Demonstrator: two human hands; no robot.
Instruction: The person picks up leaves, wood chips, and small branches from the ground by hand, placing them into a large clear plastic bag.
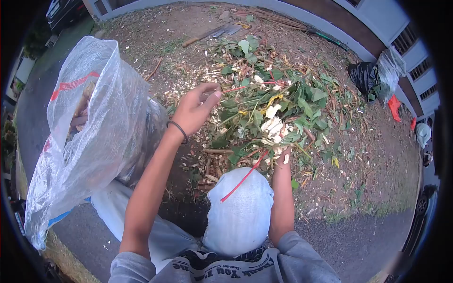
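My left hand [195, 111], with a dark band at the wrist, has its fingers curled and thumb drawn in at the end of a thin red strip [238, 87] that runs right, over the leaves. Under a clump of green leaves and pale peelings [272, 126], my right hand [284, 154] supports the clump from below; its fingers are mostly hidden. A second length of red strip [243, 181] hangs from the clump across my knee. Leaves, stalks and chips [311, 101] lie piled on the soil around both hands.
A large clear plastic sack [101, 113], partly filled, stands at my left. A wooden-handled tool [200, 37] lies at the back. To the right are a black bag [363, 78] and an orange item [394, 107], beside a wall. Pavement [349, 236] borders the soil.
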